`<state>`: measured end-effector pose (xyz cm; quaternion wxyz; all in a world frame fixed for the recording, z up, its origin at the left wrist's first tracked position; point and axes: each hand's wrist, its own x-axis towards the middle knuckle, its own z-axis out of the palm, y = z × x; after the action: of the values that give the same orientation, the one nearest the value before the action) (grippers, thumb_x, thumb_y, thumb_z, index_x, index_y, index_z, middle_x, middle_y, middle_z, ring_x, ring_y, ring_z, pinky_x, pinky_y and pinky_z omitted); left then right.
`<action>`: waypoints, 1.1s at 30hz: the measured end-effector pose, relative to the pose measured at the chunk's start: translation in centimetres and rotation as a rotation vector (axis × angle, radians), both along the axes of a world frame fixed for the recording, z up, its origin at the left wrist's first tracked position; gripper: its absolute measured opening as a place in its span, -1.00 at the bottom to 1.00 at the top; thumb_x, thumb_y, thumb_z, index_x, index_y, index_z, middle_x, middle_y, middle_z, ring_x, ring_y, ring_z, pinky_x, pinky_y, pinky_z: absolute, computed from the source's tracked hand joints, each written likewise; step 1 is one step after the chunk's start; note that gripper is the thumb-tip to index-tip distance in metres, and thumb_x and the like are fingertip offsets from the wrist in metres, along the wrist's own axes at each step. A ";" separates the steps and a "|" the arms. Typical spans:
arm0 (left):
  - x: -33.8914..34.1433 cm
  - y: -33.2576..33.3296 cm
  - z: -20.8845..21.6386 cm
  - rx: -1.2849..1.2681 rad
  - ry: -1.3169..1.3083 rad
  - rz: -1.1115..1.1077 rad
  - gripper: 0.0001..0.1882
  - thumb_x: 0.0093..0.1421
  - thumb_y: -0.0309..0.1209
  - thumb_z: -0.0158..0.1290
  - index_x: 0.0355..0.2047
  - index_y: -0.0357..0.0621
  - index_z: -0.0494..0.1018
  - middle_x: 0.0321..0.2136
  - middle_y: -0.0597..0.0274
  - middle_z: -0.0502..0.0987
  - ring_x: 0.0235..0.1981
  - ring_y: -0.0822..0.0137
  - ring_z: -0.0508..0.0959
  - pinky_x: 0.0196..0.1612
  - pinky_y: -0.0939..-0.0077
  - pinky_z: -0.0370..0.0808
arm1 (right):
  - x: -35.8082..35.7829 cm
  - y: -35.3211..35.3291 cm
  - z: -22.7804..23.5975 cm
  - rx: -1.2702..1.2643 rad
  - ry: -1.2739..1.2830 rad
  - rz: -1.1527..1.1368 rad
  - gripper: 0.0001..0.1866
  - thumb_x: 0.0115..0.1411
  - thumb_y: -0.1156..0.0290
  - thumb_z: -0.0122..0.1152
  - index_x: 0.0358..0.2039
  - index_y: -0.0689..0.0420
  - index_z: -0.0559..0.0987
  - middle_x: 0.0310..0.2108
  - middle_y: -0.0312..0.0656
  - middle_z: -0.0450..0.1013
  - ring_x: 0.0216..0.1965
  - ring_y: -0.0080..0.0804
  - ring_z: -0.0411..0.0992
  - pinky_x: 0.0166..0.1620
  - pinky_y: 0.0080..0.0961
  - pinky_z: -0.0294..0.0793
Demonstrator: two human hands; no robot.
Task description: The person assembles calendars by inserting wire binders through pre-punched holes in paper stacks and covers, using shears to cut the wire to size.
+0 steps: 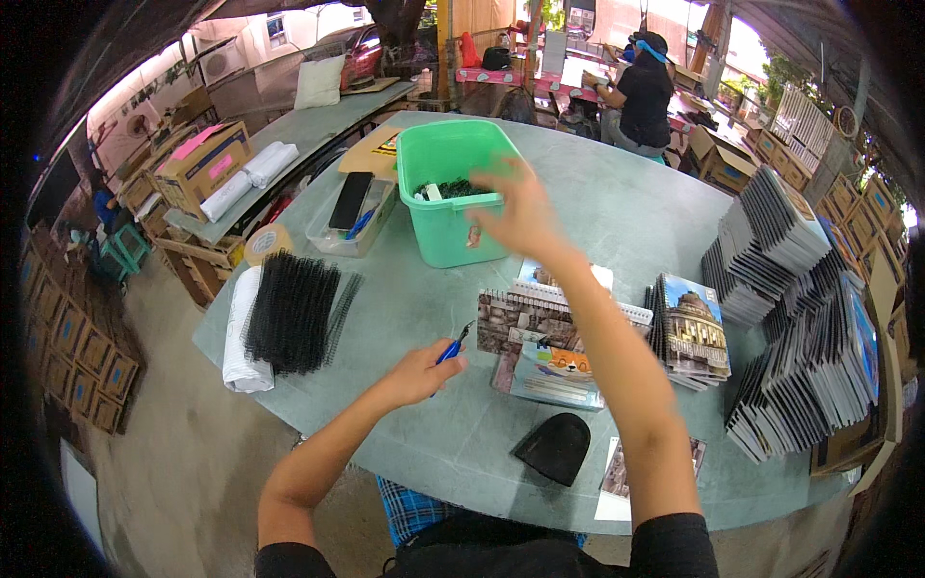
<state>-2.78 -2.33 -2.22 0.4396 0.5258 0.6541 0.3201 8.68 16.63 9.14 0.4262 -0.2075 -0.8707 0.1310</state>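
My left hand (421,374) is closed around blue-handled cutting pliers (453,352), their jaws pointing up and away over the table. Blurred by motion, my right hand (525,212) hovers at the right front rim of a green plastic bin (451,236), thumb and fingers apart with nothing visible between them. Inside the bin lie black wiry scraps (462,189) and a small white piece. Beneath my right forearm are spiral notebooks, one with a brown stone-patterned cover (520,323) and one with a cartoon animal cover (559,371); the forearm hides part of them.
Black spiral coils (289,313) lie on a white roll (243,332) at left, near a tape roll (268,244) and a clear box (352,236) holding a phone. A black pad (556,449) sits in front. Notebook stacks (805,356) fill the right. A person (646,101) sits beyond.
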 end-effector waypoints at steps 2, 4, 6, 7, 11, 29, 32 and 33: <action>-0.2 0.3 -0.3 0.010 0.004 0.013 -0.53 0.20 -0.12 -0.05 -0.03 -0.21 0.34 -0.46 0.24 0.44 -0.50 0.44 0.44 -0.41 0.52 0.42 | -1.0 3.0 3.1 0.140 0.146 -0.006 -0.57 -0.09 0.30 0.33 -0.15 0.13 0.53 0.07 0.01 0.24 0.02 -0.03 0.29 0.05 -0.27 0.30; -1.1 0.3 -1.2 0.074 0.097 0.015 -0.53 0.20 -0.11 -0.05 -0.03 -0.21 0.34 -0.46 0.25 0.44 -0.50 0.44 0.44 -0.41 0.54 0.42 | 0.0 2.6 3.9 0.004 -0.025 0.030 -0.57 -0.07 0.31 0.31 -0.14 0.13 0.51 0.06 0.01 0.26 0.04 0.00 0.27 0.05 -0.25 0.30; -2.1 -0.6 -2.6 0.186 0.284 -0.006 -0.52 0.20 -0.10 -0.05 -0.02 -0.21 0.34 -0.45 0.26 0.44 -0.49 0.44 0.44 -0.40 0.54 0.43 | 1.8 0.5 3.2 -0.080 -0.250 -0.001 -0.56 -0.05 0.30 0.30 -0.12 0.14 0.50 0.01 -0.01 0.30 0.02 0.02 0.27 0.04 -0.22 0.30; -2.5 -1.3 -3.4 0.158 0.220 0.055 -0.53 0.20 -0.09 -0.06 -0.03 -0.20 0.33 -0.47 0.25 0.44 -0.50 0.43 0.45 -0.42 0.55 0.42 | 2.9 -1.9 1.5 -0.093 -0.388 -0.043 -0.55 -0.04 0.29 0.30 -0.11 0.14 0.48 -0.03 -0.03 0.34 0.01 0.03 0.28 0.02 -0.21 0.31; -1.0 -0.8 -2.0 0.119 -0.192 0.148 -0.53 0.22 -0.08 -0.11 -0.02 -0.17 0.31 -0.46 0.23 0.46 -0.49 0.40 0.49 -0.43 0.56 0.42 | 6.8 -6.4 -5.8 0.170 -0.306 -0.020 -0.55 -0.09 0.26 0.33 -0.17 0.13 0.50 -0.20 -0.11 0.41 -0.07 -0.08 0.32 -0.06 -0.24 0.33; 0.3 -0.2 0.7 0.155 0.226 0.017 -0.56 0.26 -0.13 -0.16 -0.01 -0.19 0.31 -0.41 0.20 0.48 -0.42 0.34 0.51 -0.41 0.47 0.42 | 4.8 -7.9 -7.2 0.285 -0.115 -0.108 -0.82 -0.16 0.33 0.30 -0.47 0.05 0.60 -0.31 -0.29 0.36 -0.26 -0.28 0.30 -0.25 -0.32 0.23; -0.3 -0.5 0.8 0.090 0.155 -0.128 -0.62 0.23 -0.13 -0.11 -0.16 -0.20 0.35 -0.42 0.20 0.47 -0.39 0.31 0.49 -0.38 0.42 0.38 | 5.9 -8.8 -7.6 0.415 -0.166 -0.106 -0.79 -0.11 0.35 0.21 -0.39 0.08 0.58 -0.33 -0.26 0.35 -0.28 -0.28 0.30 -0.26 -0.33 0.24; -0.9 -0.8 1.1 -0.021 -0.002 -0.212 -0.64 0.22 -0.13 -0.10 -0.22 -0.20 0.37 -0.42 0.19 0.46 -0.37 0.28 0.48 -0.36 0.39 0.37 | 6.6 -9.7 -7.9 0.467 -0.205 -0.112 -0.77 -0.09 0.36 0.17 -0.36 0.08 0.57 -0.34 -0.25 0.34 -0.28 -0.28 0.30 -0.26 -0.34 0.24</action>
<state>-3.73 -3.17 -1.15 0.4771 0.5871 0.5977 0.2655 15.31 6.97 1.22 0.3785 -0.1636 -0.9032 -0.1190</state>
